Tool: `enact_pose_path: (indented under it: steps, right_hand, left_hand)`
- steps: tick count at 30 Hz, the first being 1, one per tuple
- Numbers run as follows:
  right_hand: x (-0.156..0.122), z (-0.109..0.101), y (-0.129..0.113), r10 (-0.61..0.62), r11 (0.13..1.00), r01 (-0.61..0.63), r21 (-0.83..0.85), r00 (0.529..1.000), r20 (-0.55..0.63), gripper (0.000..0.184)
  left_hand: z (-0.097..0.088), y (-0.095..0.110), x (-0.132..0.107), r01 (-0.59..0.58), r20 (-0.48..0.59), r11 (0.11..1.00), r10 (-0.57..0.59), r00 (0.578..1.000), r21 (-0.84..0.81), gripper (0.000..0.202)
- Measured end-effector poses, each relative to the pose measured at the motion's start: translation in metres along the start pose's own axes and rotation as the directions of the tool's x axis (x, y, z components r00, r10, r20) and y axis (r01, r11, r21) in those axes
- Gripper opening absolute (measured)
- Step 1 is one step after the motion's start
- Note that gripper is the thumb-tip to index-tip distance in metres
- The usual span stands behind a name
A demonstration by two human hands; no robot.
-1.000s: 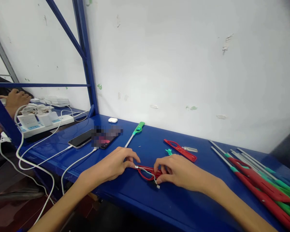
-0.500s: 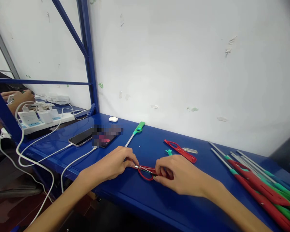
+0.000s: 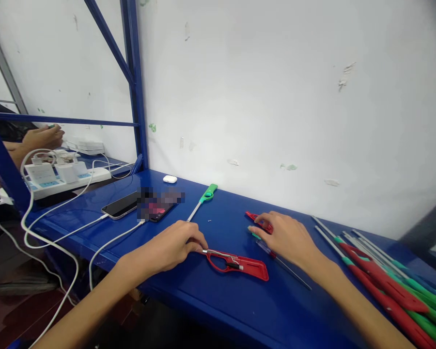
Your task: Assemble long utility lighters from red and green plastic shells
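My left hand (image 3: 183, 238) pinches the metal nozzle tube of an opened red gas lighter (image 3: 254, 268). That lighter lies on the blue table, its inside showing a wire and a black-and-white igniter (image 3: 234, 265). My right hand (image 3: 280, 233) is closed at the fingertips around a small green trigger (image 3: 256, 236), which is mostly covered. Just beyond those fingers is a separate red shell half (image 3: 252, 214), partly hidden by the hand. A screwdriver (image 3: 292, 273) with a clear handle lies under the right wrist, its shaft pointing to the lower right.
A green lighter (image 3: 209, 193) lies near the wall. Several red and green lighters (image 3: 388, 286) are piled at the right. Two phones (image 3: 121, 204) on white cables, an earbud case (image 3: 170, 179) and a power strip (image 3: 72, 183) are leftward. Another person's hand (image 3: 43, 137) is beyond the blue frame.
My right hand has left the opened lighter and moved up and right to the green trigger. The igniter, handle end and screwdriver now show. My left hand has stayed on the nozzle.
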State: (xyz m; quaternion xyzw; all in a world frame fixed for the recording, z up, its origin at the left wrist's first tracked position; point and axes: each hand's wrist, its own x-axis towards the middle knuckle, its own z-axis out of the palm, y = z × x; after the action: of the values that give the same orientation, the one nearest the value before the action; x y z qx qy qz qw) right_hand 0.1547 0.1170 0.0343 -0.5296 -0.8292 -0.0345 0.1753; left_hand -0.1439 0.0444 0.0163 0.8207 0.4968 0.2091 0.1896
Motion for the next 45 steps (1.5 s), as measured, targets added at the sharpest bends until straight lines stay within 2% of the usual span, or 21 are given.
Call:
enact_pose_path:
  steps: [4,7,9,11,14,17,19,23,25,28,32,34,37,40,43,45]
  right_hand:
    - [0.002,0.012,0.006,-0.064,0.998,0.064,-0.006,0.997,0.048,0.013]
    - [0.001,0.012,0.002,-0.082,0.997,0.082,0.003,0.996,0.030,0.014]
    - [0.000,0.008,-0.004,-0.101,0.992,0.101,0.071,0.995,-0.011,0.018]
    - [-0.002,0.002,-0.012,-0.122,0.965,0.130,0.227,0.991,-0.051,0.019]
    - [-0.009,-0.006,-0.028,-0.155,0.848,0.152,0.507,0.987,-0.037,0.020]
    - [-0.017,-0.011,-0.044,-0.195,0.733,0.126,0.668,0.980,0.029,0.023]
    - [-0.022,-0.012,-0.051,-0.218,0.673,0.093,0.734,0.973,0.077,0.023]
    - [-0.026,-0.010,-0.058,-0.225,0.550,-0.011,0.835,0.961,0.161,0.023]
    - [-0.026,-0.007,-0.058,-0.200,0.471,-0.070,0.879,0.962,0.184,0.024]
    - [-0.025,-0.007,-0.057,-0.147,0.386,-0.147,0.911,0.965,0.218,0.031]
    - [-0.026,-0.010,-0.057,-0.194,0.391,-0.107,0.914,0.961,0.196,0.028]
    - [-0.026,-0.011,-0.057,-0.219,0.436,-0.062,0.898,0.960,0.173,0.026]
    - [-0.025,-0.011,-0.055,-0.195,0.510,-0.014,0.860,0.972,0.132,0.024]
    - [-0.024,-0.010,-0.054,-0.157,0.548,0.012,0.836,0.984,0.089,0.025]
    - [-0.023,-0.012,-0.053,-0.145,0.503,-0.006,0.864,0.985,0.091,0.026]
    - [-0.023,-0.014,-0.053,-0.153,0.433,-0.040,0.900,0.981,0.118,0.028]
  left_hand:
    - [-0.002,0.007,-0.001,-0.003,0.009,0.998,0.002,1.000,0.060,0.026]
    - [-0.003,0.013,-0.003,-0.025,0.020,0.992,0.023,1.000,0.125,0.027]
    - [-0.003,0.016,-0.004,-0.029,0.024,0.984,0.025,0.999,0.177,0.028]
    - [-0.002,0.018,-0.006,-0.020,0.020,0.975,0.015,1.000,0.222,0.027]
    - [0.001,0.023,-0.007,-0.009,-0.038,0.969,0.019,0.999,0.245,0.025]
    - [0.007,0.035,-0.005,-0.040,-0.143,0.987,0.062,0.988,0.153,0.034]
    - [0.013,0.044,-0.004,-0.100,-0.185,0.994,0.107,0.977,0.048,0.040]
    - [0.025,0.054,-0.003,-0.224,-0.316,0.971,0.187,0.930,-0.083,0.020]
    - [0.029,0.053,-0.002,-0.266,-0.373,0.961,0.219,0.902,-0.079,0.015]
    - [0.030,0.048,-0.001,-0.289,-0.404,0.957,0.271,0.874,0.016,0.015]
    - [0.025,0.045,-0.001,-0.244,-0.404,0.966,0.257,0.878,0.086,0.016]
    - [0.021,0.045,-0.001,-0.205,-0.419,0.975,0.221,0.881,0.085,0.015]
    - [0.018,0.046,-0.002,-0.154,-0.425,0.982,0.185,0.886,0.106,0.017]
    - [0.019,0.047,-0.002,-0.132,-0.395,0.973,0.198,0.897,0.188,0.022]
    - [0.022,0.046,-0.002,-0.130,-0.388,0.965,0.212,0.897,0.228,0.017]
    - [0.024,0.045,-0.002,-0.143,-0.394,0.975,0.200,0.897,0.168,0.017]
